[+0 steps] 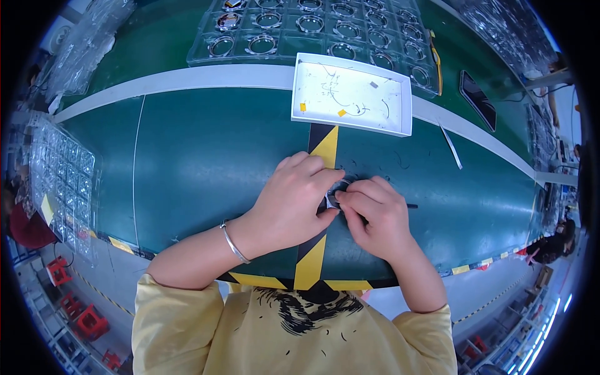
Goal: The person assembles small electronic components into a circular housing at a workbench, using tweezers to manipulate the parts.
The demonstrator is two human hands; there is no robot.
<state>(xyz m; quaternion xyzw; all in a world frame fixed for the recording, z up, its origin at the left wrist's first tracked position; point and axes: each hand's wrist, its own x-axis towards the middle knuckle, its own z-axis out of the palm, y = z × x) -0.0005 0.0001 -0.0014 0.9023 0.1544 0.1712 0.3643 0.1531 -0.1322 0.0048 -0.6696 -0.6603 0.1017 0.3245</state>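
Over the middle of the green table, my left hand has its thumb and fingers round a round silver watch case. The fingers cover much of the case. My right hand is closed in a pinch at the right side of the case, its fingertips over the ring. What lies between those fingertips is too small to make out. Just past the right hand's knuckles pokes the end of a thin dark stick; the rest of it is hidden. A silver bangle circles my left wrist.
Beyond my hands stands a shallow white box with small scraps and yellow bits. Clear trays of watch cases fill the back. Silver tweezers and a dark phone lie right. Clear trays are stacked left.
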